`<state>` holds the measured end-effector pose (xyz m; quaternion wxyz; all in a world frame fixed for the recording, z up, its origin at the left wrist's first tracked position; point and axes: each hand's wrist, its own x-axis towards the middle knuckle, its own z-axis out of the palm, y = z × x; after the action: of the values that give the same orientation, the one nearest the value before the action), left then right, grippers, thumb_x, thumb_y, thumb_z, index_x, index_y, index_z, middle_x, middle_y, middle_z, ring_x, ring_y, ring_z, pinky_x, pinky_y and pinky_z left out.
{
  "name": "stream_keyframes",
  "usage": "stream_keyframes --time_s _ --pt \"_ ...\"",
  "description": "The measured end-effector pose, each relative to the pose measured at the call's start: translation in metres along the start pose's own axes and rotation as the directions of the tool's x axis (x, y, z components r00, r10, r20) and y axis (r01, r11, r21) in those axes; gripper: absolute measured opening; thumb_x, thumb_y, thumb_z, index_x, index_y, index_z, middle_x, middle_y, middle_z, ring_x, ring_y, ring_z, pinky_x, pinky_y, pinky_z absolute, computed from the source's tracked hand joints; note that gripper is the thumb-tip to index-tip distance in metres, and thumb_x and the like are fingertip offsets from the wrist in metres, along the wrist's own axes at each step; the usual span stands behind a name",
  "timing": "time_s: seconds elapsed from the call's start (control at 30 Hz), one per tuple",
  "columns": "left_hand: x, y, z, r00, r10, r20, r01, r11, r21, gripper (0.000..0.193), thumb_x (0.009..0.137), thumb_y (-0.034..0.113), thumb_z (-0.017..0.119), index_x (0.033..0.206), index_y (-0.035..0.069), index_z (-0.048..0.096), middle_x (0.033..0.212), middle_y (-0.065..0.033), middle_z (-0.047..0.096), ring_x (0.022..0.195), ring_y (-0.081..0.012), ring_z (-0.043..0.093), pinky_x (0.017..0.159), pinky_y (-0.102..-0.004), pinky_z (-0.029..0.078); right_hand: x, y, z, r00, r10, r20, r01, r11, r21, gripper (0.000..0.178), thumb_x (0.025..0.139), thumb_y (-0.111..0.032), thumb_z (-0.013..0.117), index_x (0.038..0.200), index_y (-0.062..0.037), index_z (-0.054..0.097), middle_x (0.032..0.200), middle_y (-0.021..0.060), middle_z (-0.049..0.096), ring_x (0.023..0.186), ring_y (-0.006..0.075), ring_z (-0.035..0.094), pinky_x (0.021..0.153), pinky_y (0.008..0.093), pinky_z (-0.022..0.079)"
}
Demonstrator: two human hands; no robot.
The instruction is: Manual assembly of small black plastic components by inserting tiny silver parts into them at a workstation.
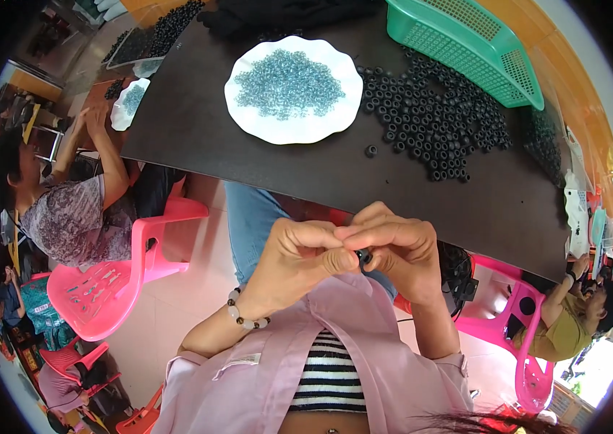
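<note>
My left hand (299, 249) and my right hand (404, 257) meet in front of my chest, below the table's near edge. Between their pinched fingertips sits a small black ring-shaped part (364, 256), mostly covered by the fingers. Whether a second tiny piece is in the pinch, I cannot tell. Ahead on the table, a white scalloped plate (241, 112) bears a heap of small clear bluish rings (288, 83). To its right spreads a pile of black ring-shaped parts (436, 108), with one black part (371, 150) lying apart at the pile's near left.
A green plastic basket (465, 47) stands at the far right of the dark table (198, 145). Black cloth (284, 18) lies at the back. One person (75, 202) sits left by a pink chair (104, 296); another person (574, 318) sits right, near a second pink chair (494, 329).
</note>
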<state>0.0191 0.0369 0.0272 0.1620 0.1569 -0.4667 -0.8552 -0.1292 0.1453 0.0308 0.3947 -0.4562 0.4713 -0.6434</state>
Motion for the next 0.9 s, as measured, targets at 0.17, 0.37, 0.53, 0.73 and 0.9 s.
stream_keyframes --time_s 0.17,0.37,0.53,0.73,0.9 --pt "0.007 -0.015 0.002 0.996 0.08 -0.048 -0.072 0.987 0.147 0.015 0.081 0.012 0.072 0.087 -0.001 0.07 0.081 -0.007 0.067 0.073 -0.0086 0.059 0.066 -0.022 0.048 -0.007 0.013 -0.004 0.993 0.085 -0.079 -0.08 0.995 0.062 0.023 0.079 -0.015 0.07 0.097 0.0003 0.07 0.102 0.0142 0.067 0.083 0.0157 0.056 0.072 0.0272 0.047" --pt "0.026 -0.021 0.008 0.996 -0.086 -0.038 0.082 0.99 -0.111 0.015 0.083 0.016 0.069 0.087 0.001 0.07 0.081 -0.0057 0.066 0.07 -0.0109 0.06 0.066 -0.0226 0.049 -0.003 0.016 -0.016 0.986 0.156 -0.066 -0.123 0.926 0.356 0.038 0.079 -0.02 0.073 0.11 -0.0003 0.064 0.106 0.0143 0.066 0.08 0.0154 0.057 0.073 0.027 0.047" --pt "0.033 -0.027 0.007 0.994 -0.104 -0.038 0.096 0.982 -0.165 0.018 0.083 0.02 0.07 0.088 0.003 0.069 0.081 -0.0048 0.066 0.071 -0.0094 0.059 0.067 -0.0233 0.048 -0.002 0.015 -0.016 0.984 0.084 -0.16 -0.018 0.927 0.374 0.055 0.074 -0.023 0.078 0.12 -0.0004 0.058 0.106 0.0134 0.065 0.086 0.016 0.058 0.077 0.0284 0.046" --pt "0.036 -0.037 0.012 0.986 -0.159 -0.059 0.145 0.97 -0.196 0.019 0.085 0.023 0.068 0.087 0.004 0.068 0.079 -0.0025 0.065 0.069 -0.0078 0.056 0.066 -0.0226 0.046 -0.007 0.014 -0.023 0.983 0.092 -0.161 -0.069 0.988 0.138 0.046 0.075 -0.016 0.077 0.114 0.0018 0.059 0.109 0.0135 0.063 0.093 0.0164 0.058 0.082 0.0289 0.046" --pt "0.04 -0.038 0.012 0.974 -0.225 -0.013 0.216 0.95 -0.227 0.019 0.089 0.023 0.063 0.091 0.005 0.067 0.075 0.0003 0.061 0.069 -0.0066 0.052 0.065 -0.022 0.045 -0.011 0.017 -0.027 0.974 0.074 -0.215 -0.073 0.997 0.015 0.028 0.08 -0.004 0.07 0.106 0.0012 0.061 0.108 0.0134 0.062 0.095 0.0164 0.058 0.084 0.0306 0.047"
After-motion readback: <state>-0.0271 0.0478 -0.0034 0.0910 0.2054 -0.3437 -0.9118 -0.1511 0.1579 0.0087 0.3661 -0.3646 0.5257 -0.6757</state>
